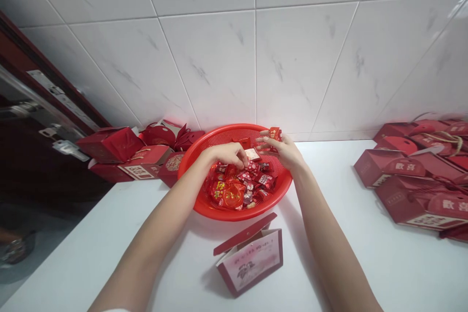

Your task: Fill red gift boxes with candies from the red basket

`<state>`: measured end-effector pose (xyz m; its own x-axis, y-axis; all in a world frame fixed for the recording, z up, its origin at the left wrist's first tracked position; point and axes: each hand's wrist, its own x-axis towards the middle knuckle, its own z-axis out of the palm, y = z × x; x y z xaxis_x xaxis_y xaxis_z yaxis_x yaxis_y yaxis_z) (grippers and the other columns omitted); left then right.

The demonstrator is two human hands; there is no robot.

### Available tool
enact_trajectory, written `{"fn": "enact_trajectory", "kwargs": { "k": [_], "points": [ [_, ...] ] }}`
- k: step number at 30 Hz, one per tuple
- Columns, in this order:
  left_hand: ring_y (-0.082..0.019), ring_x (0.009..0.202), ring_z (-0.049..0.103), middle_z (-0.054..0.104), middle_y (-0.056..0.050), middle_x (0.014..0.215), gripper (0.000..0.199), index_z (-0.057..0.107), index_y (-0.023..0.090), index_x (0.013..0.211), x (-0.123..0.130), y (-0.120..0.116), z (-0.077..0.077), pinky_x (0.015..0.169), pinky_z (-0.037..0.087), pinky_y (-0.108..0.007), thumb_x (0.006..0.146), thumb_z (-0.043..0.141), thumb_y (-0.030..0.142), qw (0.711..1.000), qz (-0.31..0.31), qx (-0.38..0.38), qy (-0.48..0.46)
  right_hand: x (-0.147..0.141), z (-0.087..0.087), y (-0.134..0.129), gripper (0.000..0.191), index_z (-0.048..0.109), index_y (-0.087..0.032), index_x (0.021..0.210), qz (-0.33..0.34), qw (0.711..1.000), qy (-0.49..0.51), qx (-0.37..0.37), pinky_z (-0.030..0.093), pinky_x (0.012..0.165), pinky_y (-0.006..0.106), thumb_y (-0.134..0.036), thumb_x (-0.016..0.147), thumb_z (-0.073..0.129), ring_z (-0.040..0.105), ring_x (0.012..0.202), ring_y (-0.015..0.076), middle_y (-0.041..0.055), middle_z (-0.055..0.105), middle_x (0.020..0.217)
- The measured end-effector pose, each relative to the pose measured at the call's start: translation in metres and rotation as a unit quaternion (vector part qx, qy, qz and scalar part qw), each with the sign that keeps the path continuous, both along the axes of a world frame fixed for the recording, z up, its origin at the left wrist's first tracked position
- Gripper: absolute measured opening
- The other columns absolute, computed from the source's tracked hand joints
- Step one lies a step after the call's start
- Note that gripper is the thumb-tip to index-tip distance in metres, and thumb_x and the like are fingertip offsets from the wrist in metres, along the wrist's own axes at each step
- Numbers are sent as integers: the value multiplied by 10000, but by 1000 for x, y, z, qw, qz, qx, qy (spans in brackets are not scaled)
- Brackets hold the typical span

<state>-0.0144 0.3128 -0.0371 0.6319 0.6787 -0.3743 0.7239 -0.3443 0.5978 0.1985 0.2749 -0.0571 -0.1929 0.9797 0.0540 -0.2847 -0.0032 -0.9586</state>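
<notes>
A red plastic basket [281,190] with mesh sides holds a pile of wrapped candies [234,192], mostly red and shiny. Inside it, my left hand [230,154] reaches down with curled fingers at red polka-dot candies [253,166]; whatever is between its fingertips is hidden. Over the basket's right rim, my right hand [285,150] holds a small red wrapped candy [275,134] against its fingers. A red gift box [252,258] with a pinkish printed side stands with its top open on the table, in front of the basket.
Several red gift boxes [142,156] are heaped left of the basket. More red boxes [420,175] are stacked at the right. The white table [329,195] meets a tiled wall [219,58] behind. A dark door with a metal handle [69,148] is at far left.
</notes>
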Motion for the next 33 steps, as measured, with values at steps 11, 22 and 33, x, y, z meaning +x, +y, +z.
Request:
{"fn": "enact_trajectory", "kwargs": {
  "k": [11, 22, 33],
  "points": [
    [-160, 678, 661, 785, 47, 784, 412, 831, 281, 879, 30, -25, -6, 601, 448, -195, 475, 856, 209, 994, -62, -27, 83, -1, 5, -6, 273, 635, -192, 983, 20, 1000, -2, 2, 566, 605, 274, -252, 747, 758, 681, 627, 138, 42, 766, 876],
    [-127, 543, 547, 681, 54, 564, 221, 755, 215, 616, 40, -32, -6, 542, 387, -222, 507, 914, 323, 984, -122, -84, 100, 1, 8, -7, 249, 664, -175, 935, 52, 998, -3, -21, 575, 584, 265, -230, 732, 796, 683, 651, 147, 63, 766, 860],
    [-219, 922, 722, 781, -83, 948, 270, 765, 149, 904, 5, -15, 30, 859, 562, -353, 660, 838, 238, 921, 88, 21, -379, 2, 2, 1, 194, 720, -178, 954, 57, 995, 67, -42, 612, 804, 341, -300, 812, 773, 727, 877, 198, 82, 771, 947]
  ]
}}
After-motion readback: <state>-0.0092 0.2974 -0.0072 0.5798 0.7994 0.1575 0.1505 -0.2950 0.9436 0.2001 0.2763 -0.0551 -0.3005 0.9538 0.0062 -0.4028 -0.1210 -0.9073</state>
